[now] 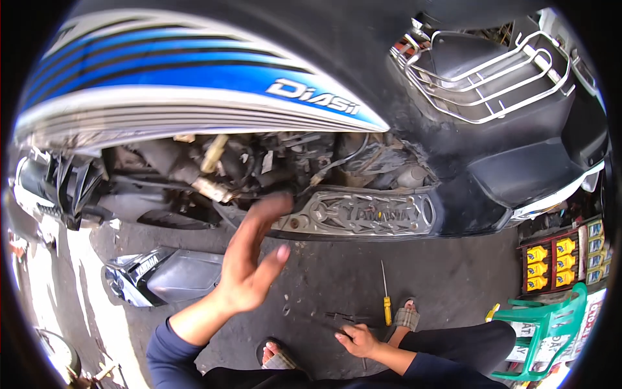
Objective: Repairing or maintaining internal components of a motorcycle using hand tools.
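Observation:
My left hand (249,272) reaches up to the scooter's lower side, thumb apart and fingers stretched, their tips blurred. It holds nothing that I can see. The fingertips are in front of the exposed engine parts (259,165), close to the front end of the grey footboard (369,212). Low over my lap, my right hand (361,341) is closed around a dark, thin, blurred thing whose kind I cannot make out. Above the engine parts runs the scooter's blue, white and black striped seat-side panel (194,71). A screwdriver (387,305) with a yellow handle lies on the floor beyond my right hand.
A detached grey and black scooter cover (181,277) lies on the floor at left. Dark tools (343,317) lie near my right hand. At right stand a green plastic chair (541,324) and a shelf (554,259) with yellow bottles. A metal rack (483,84) tops the scooter's far right.

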Motion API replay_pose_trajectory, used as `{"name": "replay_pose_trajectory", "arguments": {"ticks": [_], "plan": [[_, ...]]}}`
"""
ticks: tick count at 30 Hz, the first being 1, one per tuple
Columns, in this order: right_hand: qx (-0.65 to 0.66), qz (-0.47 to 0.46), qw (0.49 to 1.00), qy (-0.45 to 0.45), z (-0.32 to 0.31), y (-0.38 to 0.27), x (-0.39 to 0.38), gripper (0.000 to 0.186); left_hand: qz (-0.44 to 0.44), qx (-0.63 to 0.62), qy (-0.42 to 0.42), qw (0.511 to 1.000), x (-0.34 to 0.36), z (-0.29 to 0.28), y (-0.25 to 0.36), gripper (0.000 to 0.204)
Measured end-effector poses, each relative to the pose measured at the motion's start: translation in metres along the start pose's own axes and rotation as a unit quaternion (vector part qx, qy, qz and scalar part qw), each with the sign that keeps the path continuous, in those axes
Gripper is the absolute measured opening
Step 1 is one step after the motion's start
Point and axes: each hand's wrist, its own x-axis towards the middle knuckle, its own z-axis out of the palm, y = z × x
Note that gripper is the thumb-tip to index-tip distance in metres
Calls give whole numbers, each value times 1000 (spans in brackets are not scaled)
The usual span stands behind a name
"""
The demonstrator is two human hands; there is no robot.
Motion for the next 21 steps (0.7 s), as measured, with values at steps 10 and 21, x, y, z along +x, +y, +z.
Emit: {"name": "replay_pose_trajectory", "arguments": {"ticks": [10,21], "plan": [[-105,-191,953,209,-61,-7,93,18,-381,-344,272,814,-45,-10,-204,47],[-340,-133,902,231,-166,-42,193,63,-63,-444,320,835,-294,45,-286,40]]}}
